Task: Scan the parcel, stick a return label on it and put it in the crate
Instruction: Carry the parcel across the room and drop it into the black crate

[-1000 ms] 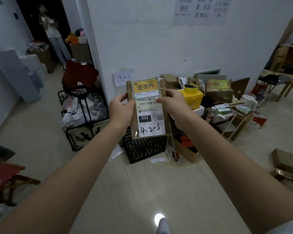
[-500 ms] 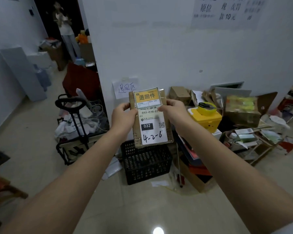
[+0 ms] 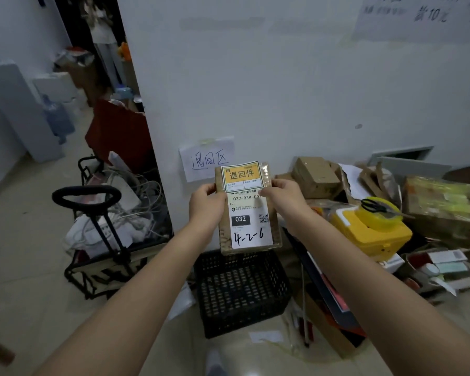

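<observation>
Left hand [image 3: 207, 204] and right hand [image 3: 282, 198] both clasped on labelled parcel [image 3: 248, 210] above black crate [image 3: 242, 291].

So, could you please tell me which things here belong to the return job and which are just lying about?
Belongs to the job:
- parcel, held by the left hand and right hand
- yellow return label on its top
- black crate below it

Lying about:
- yellow box with scissors
- trolley of cables
- cardboard boxes
- water bottle

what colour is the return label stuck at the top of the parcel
Orange-yellow with black characters, on the return label, clearest in the head view.
</observation>
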{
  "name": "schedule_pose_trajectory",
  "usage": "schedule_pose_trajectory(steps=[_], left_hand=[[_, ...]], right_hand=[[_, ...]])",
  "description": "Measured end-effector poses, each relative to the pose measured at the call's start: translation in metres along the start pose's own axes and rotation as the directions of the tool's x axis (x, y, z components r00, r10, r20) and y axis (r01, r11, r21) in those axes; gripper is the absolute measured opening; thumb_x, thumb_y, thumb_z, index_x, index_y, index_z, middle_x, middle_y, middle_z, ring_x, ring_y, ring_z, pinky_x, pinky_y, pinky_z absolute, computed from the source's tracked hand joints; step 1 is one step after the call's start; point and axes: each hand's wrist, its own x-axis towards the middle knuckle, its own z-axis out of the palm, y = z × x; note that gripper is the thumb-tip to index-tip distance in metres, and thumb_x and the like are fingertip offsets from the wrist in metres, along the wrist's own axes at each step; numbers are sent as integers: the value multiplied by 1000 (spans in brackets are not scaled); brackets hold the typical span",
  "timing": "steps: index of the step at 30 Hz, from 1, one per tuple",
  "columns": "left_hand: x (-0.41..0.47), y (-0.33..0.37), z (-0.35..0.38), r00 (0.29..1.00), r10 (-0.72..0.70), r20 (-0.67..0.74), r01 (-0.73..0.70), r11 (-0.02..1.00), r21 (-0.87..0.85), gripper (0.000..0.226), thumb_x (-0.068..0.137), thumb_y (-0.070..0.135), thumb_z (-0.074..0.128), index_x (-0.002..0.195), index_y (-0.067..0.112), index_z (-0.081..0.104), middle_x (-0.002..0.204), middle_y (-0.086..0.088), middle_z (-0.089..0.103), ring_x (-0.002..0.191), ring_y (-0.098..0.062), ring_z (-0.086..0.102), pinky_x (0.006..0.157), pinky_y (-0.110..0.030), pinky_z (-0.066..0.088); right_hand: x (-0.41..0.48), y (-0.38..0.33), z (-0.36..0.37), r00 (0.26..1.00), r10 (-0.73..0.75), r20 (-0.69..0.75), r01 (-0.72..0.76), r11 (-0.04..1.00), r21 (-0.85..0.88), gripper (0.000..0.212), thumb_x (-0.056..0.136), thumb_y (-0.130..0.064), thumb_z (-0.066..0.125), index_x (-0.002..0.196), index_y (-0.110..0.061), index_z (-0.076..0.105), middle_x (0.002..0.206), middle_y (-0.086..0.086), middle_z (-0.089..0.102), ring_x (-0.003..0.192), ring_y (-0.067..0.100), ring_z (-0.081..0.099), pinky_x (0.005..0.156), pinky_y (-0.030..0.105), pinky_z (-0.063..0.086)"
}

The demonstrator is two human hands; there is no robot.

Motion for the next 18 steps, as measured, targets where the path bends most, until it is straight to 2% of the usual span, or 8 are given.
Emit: schedule_pose_trajectory(steps=[3,7,9,11,13,16,18], left_hand=[[64,0,0,1000,-24,-10,24,1000,14,30,88,26,54,116,17,61,105,1,71,91,-18,69,85,-43,57],[135,-4,0,998,-56,-23,57,998,40,39,84,39,55,117,18,61,109,1,71,95,-19,69,88,-44,56],[162,-10,2,997,-75,-26,76,996,49,38,85,42,54,113,19,63,108,3,72,97,-18,69,89,-43,56],[182,-16,5,996,-92,-9,93,995,40,26,90,38,50,100,21,67,99,4,73,93,-17,69,86,-39,56],[199,-23,7,994,-111,4,111,993,34,24,94,32,46,84,25,67,88,6,73,85,-15,69,77,-34,56],[215,-36,6,992,-128,-6,128,990,56,22,94,23,45,91,22,66,96,0,73,88,-18,68,72,-30,54],[228,-53,6,988,-153,-13,154,986,68,20,89,21,47,88,28,65,99,-2,72,90,-23,69,76,-39,58]], right_hand=[[63,-7,26,999,32,-20,-33,999,-21,17,90,-2,52,91,-14,64,109,9,71,99,26,69,92,46,54],[132,-8,56,995,75,-62,-78,996,-37,19,87,-9,55,86,-25,64,103,0,73,98,22,69,90,45,55],[157,-4,69,992,99,-75,-103,994,-42,19,86,-7,54,90,-23,65,104,0,72,98,22,68,90,45,55],[178,2,79,990,116,-79,-120,991,-51,24,85,-5,54,101,-19,65,104,1,71,99,23,67,89,45,55],[199,10,88,986,137,-93,-142,989,-47,29,84,-3,53,106,-19,64,102,1,70,97,24,68,87,46,56],[220,23,100,980,175,-92,-179,983,-42,28,85,-5,54,102,-24,66,101,2,73,94,23,69,85,45,57],[233,34,108,973,217,-80,-222,973,-59,20,86,-9,57,88,-27,66,98,0,73,91,21,70,84,43,58]])
